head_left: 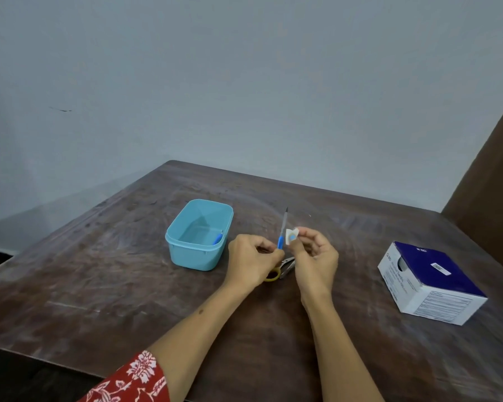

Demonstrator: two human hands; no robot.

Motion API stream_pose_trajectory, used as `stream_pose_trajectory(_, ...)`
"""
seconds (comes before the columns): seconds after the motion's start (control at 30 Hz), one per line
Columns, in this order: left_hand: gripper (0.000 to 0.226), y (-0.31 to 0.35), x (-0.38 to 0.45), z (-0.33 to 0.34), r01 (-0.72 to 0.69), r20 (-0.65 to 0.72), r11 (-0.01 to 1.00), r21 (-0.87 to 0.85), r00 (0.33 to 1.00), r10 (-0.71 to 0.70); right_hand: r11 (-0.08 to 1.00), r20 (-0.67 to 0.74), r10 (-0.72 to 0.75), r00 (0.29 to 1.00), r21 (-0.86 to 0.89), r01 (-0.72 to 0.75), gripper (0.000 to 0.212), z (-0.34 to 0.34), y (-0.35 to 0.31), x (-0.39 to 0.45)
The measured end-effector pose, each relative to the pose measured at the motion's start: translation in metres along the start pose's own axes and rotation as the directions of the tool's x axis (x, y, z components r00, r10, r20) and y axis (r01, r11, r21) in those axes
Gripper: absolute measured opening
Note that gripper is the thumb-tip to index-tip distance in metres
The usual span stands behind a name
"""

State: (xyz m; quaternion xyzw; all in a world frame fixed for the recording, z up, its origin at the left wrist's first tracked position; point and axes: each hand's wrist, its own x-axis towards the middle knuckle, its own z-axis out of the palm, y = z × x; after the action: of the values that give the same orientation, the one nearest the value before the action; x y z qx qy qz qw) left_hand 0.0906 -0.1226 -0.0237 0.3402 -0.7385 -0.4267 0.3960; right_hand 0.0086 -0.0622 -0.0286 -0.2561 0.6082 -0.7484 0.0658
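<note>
Mid-table, just above the surface, we have both hands close together. Left hand (251,261) pinches the slim tool (282,230) by its blue lower end. Right hand (314,256) pinches the small white packet (291,236) with a blue spot, its other fingers loosely curled.

Key relation: the packet sits immediately right of the tool's blue grip, touching or almost; we can't tell which. The tool's long axis runs near upright, with the dark tip up and far, leaning slightly right. The right hand is nearer the packet side, the left owns the tool. Our read: any mating of the two should run along that axis, not across it.

Below the hands, scissors (288,262) lie flat on the table (128,285), yellow loop near, blades pointing far-right, partly hidden by both hands.

Left of the hands, apart from them, is an open light-blue tub (199,258) with no lid. We see one small blue item (217,238) in it against the right wall, too small to identify.

Well right is a white-and-navy box (430,282), contents hidden.
</note>
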Motion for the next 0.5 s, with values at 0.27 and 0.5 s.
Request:
stream_pose_trajectory(0.27, 0.005, -0.0005, 0.0059, -0.0019, 0.015, -0.028, 0.995, -0.101, 0.999, -0.018, 0.995, 0.079, -0.051, 0.996, -0.076, 0.057, 0.017, 0.0016, -0.0011, -0.0050)
stream_pose_trajectory(0.5, 0.016, -0.0039, 0.0081, -0.0031, -0.035, -0.007, 0.991, -0.130, 0.999, 0.034, 0.990, 0.103, -0.072, 0.992, -0.113, 0.083, 0.022, 0.0015, -0.0002, -0.0061)
